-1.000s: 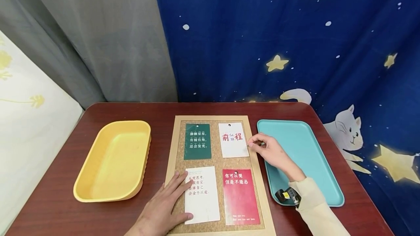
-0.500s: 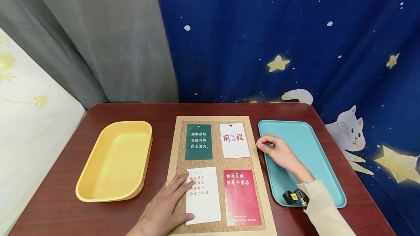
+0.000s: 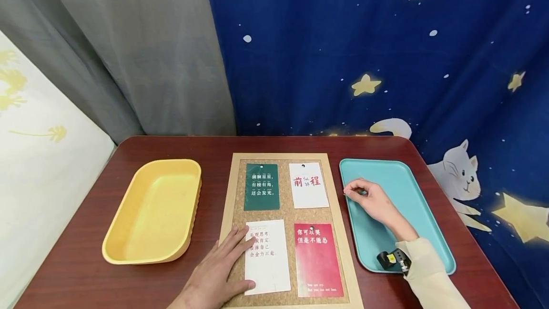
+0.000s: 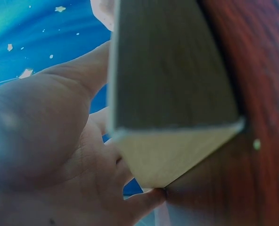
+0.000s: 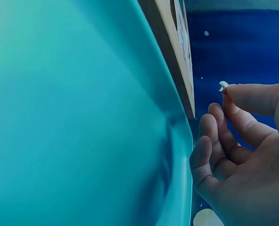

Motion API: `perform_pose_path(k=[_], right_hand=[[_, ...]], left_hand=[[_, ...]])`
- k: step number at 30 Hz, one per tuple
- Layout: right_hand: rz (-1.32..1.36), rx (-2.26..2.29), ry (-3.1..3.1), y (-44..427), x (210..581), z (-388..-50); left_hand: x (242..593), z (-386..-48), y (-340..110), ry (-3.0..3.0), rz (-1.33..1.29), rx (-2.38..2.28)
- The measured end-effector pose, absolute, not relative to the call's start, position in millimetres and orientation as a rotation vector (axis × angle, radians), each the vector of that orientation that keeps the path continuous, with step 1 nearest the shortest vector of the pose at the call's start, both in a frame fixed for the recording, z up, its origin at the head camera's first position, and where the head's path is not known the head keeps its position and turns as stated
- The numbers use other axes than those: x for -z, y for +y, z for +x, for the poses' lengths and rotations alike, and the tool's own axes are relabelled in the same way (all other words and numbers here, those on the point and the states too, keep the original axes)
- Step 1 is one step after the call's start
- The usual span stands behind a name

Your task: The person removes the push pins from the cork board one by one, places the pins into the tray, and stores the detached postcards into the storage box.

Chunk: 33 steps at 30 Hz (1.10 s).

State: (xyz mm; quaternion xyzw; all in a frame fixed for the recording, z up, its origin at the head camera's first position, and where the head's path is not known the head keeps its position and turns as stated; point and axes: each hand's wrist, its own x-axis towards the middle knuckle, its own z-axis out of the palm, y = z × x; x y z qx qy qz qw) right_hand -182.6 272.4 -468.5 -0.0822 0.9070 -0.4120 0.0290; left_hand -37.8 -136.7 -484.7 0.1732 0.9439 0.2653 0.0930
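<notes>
A wood-framed cork board [image 3: 283,214] bears four cards. At its top are a green card [image 3: 261,187] and a white card with red characters [image 3: 309,194]; below lie a white text card [image 3: 268,271] and a red card [image 3: 319,263]. My left hand [image 3: 214,268] rests with spread fingers on the board's left side and the white text card's edge. Over the blue tray's left edge, my right hand [image 3: 375,204] pinches a tiny shiny pin [image 5: 223,86] between thumb and index finger. In the left wrist view, the left hand [image 4: 59,141] is beside the frame's edge.
A yellow bin [image 3: 152,213] stands on the left of the dark red table [image 3: 210,194]. The blue tray [image 3: 407,194] lies right of the board. A black wrist device [image 3: 394,259] is on my right wrist. Curtains hang behind the table.
My right hand has moved right, from beside the upper white card to the tray's left edge, still pinching. My left hand stays on the board. The view has shifted slightly.
</notes>
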Motion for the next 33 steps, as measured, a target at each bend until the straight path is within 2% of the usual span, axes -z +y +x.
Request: perform_pose_path(k=[17,33], right_hand=[[-0.215,1.217,2.826,287.2,473.6,-181.3],[-0.191,1.172,2.857,302.3,482.2,-177.4]], left_hand=[[487.4,-38.7,-137.1,2.855,0.581,-0.776],[485.3,-37.6,-135.9,2.815,0.527,-0.795]])
